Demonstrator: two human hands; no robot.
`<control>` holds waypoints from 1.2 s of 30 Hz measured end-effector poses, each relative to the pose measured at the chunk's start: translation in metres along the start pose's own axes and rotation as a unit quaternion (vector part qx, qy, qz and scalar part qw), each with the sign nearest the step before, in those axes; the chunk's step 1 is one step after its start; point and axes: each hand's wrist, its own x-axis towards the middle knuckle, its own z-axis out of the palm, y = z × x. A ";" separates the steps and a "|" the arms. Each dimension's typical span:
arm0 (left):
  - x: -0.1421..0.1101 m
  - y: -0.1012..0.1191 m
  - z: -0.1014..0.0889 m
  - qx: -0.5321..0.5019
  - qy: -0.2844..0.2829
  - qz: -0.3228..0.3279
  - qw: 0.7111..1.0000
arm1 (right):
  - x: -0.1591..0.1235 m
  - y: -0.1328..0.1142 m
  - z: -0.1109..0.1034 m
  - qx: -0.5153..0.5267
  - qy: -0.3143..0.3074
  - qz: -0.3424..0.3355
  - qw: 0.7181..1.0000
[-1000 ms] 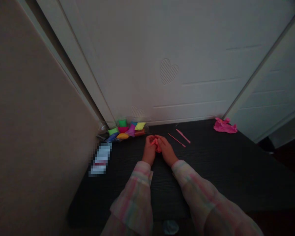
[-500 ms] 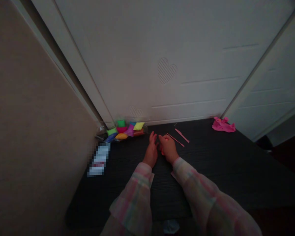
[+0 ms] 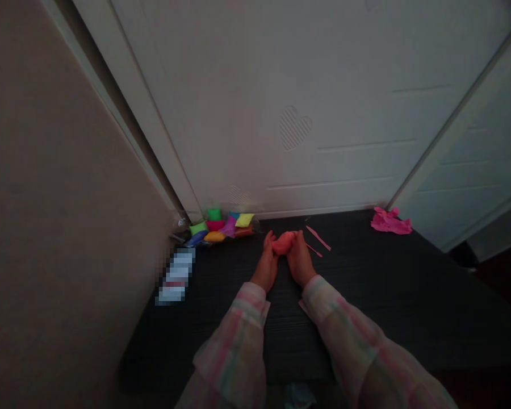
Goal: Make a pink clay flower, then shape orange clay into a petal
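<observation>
A coral-pink lump of modelling clay (image 3: pixel 283 243) is held between my two hands, above the back part of the dark table. My left hand (image 3: pixel 266 268) presses against its left side with the fingers pointing forward. From the right, my right hand (image 3: pixel 301 262) cups the lump, its fingers bent in toward it. Just right of my right hand lie two thin pink modelling tools: a flat knife-like one (image 3: pixel 319 238) and a narrower stick (image 3: pixel 315 251), whose near-left end is hidden by the hand.
Several colourful clay packets (image 3: pixel 215 236) in clear plastic lie at the back left. A blurred-out pale item (image 3: pixel 176 276) is at the left edge. Crumpled pink material (image 3: pixel 390 221) sits at the back right of the dark table (image 3: pixel 366 301). A white panel (image 3: pixel 344 165) stands behind.
My right hand has turned and opened out from over the clay, so the lump now shows between both palms. The left hand has come against it. The view has shifted slightly.
</observation>
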 end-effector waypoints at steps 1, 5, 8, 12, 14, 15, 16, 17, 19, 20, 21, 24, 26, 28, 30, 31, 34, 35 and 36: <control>0.001 0.001 -0.001 -0.016 0.008 0.006 1.000 | -0.001 0.000 0.001 0.006 -0.022 0.005 1.000; 0.007 0.008 -0.008 -0.082 0.045 0.025 0.995 | -0.010 0.001 0.005 -0.002 -0.123 0.032 0.992; 0.008 0.014 -0.014 -0.075 0.039 0.009 0.996 | -0.015 -0.001 0.005 -0.046 -0.182 0.028 0.982; 0.005 0.020 -0.017 -0.049 0.000 -0.007 0.999 | -0.016 -0.006 0.001 -0.184 -0.164 -0.068 0.967; 0.004 0.022 -0.017 -0.049 -0.012 -0.015 0.999 | -0.016 -0.008 -0.001 -0.210 -0.139 -0.089 0.964; 0.003 0.023 -0.017 -0.049 -0.019 -0.023 0.998 | -0.016 -0.009 -0.001 -0.219 -0.131 -0.096 0.962; 0.003 0.023 -0.018 -0.048 -0.027 -0.030 0.998 | -0.017 -0.010 -0.001 -0.231 -0.127 -0.105 0.959; 0.003 0.024 -0.018 -0.046 -0.035 -0.035 0.998 | -0.017 -0.010 -0.001 -0.244 -0.127 -0.116 0.955; 0.004 0.026 -0.020 -0.042 -0.035 -0.030 0.998 | -0.017 -0.011 -0.001 -0.269 -0.109 -0.144 0.946; 0.006 0.027 -0.022 -0.038 -0.022 -0.019 0.999 | -0.017 -0.012 -0.001 -0.279 -0.088 -0.156 0.944; 0.007 0.028 -0.023 -0.032 -0.004 -0.007 0.999 | -0.016 -0.013 -0.002 -0.285 -0.061 -0.165 0.942; 0.010 0.032 -0.028 -0.011 0.044 0.018 0.999 | -0.010 -0.015 -0.007 -0.280 0.027 -0.166 0.945; 0.011 0.034 -0.030 -0.001 0.046 0.019 0.999 | -0.006 -0.014 -0.011 -0.276 0.063 -0.157 0.946; 0.011 0.035 -0.030 0.007 0.039 0.016 0.999 | -0.003 -0.011 -0.013 -0.271 0.086 -0.146 0.948; 0.010 0.037 -0.030 0.019 0.035 0.014 0.999 | -0.003 -0.008 -0.013 -0.266 0.094 -0.134 0.950; 0.009 0.037 -0.029 0.026 0.035 0.014 0.999 | -0.003 -0.006 -0.012 -0.264 0.094 -0.129 0.951; 0.008 0.037 -0.027 0.047 0.043 0.025 0.998 | -0.004 -0.003 -0.010 -0.259 0.089 -0.117 0.955; 0.008 0.037 -0.027 0.053 0.048 0.031 0.997 | -0.004 -0.003 -0.010 -0.258 0.088 -0.114 0.955; 0.008 0.036 -0.026 0.060 0.054 0.037 0.996 | -0.004 -0.002 -0.010 -0.257 0.087 -0.110 0.956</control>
